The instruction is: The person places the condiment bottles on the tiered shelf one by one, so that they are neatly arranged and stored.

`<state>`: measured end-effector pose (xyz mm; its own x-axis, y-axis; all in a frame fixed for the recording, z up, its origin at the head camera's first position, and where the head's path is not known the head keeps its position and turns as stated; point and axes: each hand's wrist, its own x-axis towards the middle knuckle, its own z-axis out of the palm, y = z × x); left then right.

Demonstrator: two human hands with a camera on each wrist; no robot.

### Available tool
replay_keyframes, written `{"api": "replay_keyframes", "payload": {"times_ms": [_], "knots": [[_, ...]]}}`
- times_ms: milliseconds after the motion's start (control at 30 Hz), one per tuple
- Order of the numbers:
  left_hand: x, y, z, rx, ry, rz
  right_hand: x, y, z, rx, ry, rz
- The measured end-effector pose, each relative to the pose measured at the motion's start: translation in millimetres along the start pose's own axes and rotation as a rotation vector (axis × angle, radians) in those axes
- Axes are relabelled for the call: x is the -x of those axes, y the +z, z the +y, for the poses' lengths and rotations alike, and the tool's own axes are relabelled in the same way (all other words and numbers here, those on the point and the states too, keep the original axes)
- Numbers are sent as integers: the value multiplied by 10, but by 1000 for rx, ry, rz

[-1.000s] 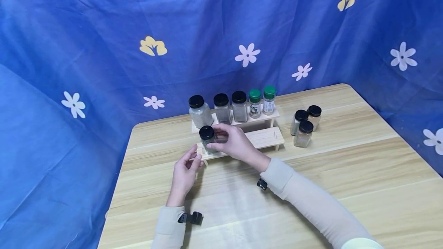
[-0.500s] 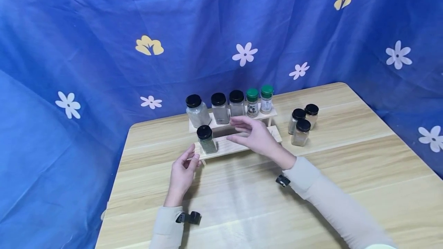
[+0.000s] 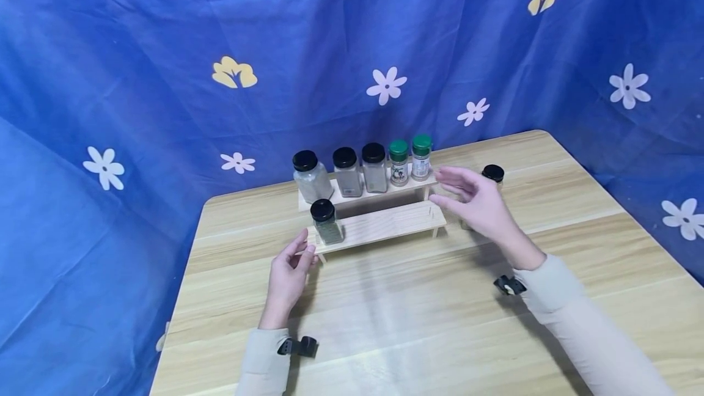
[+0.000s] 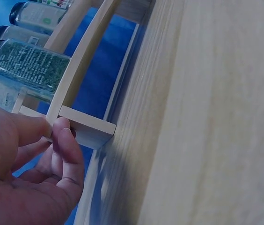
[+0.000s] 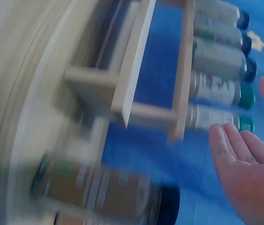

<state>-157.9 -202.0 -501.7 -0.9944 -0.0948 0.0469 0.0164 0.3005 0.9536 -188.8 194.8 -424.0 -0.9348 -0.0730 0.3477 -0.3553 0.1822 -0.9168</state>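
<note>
My left hand (image 3: pixel 288 280) pinches the left end of the low wooden rack step (image 3: pixel 385 225) between thumb and fingertips, as the left wrist view shows up close. Just above those fingers stands a black-capped spice jar (image 4: pixel 29 68) with green flakes, upright on that lower step. My right hand (image 3: pixel 478 203) holds nothing; its fingers are extended and apart, just right of the rack. In the head view it mostly hides the jars on the table behind it, apart from one black-capped jar (image 3: pixel 493 173). A blurred jar with brown contents (image 5: pixel 94 190) lies below the hand in the right wrist view.
On the upper step (image 3: pixel 368 197) stand a large black-capped jar (image 3: pixel 313 182), two smaller black-capped jars and two green-capped shakers (image 3: pixel 421 157). A blue patterned curtain (image 3: pixel 286 78) hangs behind the wood-grain table (image 3: pixel 385 322).
My right hand has let go of the jar with green flakes, leaving it on the lower step, and has swept right towards the loose jars. The left hand stays at the rack's end.
</note>
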Motion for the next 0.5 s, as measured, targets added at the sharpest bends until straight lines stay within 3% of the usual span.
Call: {"api": "replay_keyframes", "payload": {"times_ms": [300, 500], "knots": [[3, 0, 10, 25, -6, -8, 203, -490, 138, 68, 27, 148], [-3, -1, 3, 22, -10, -11, 348, -637, 338, 156, 55, 162]]}}
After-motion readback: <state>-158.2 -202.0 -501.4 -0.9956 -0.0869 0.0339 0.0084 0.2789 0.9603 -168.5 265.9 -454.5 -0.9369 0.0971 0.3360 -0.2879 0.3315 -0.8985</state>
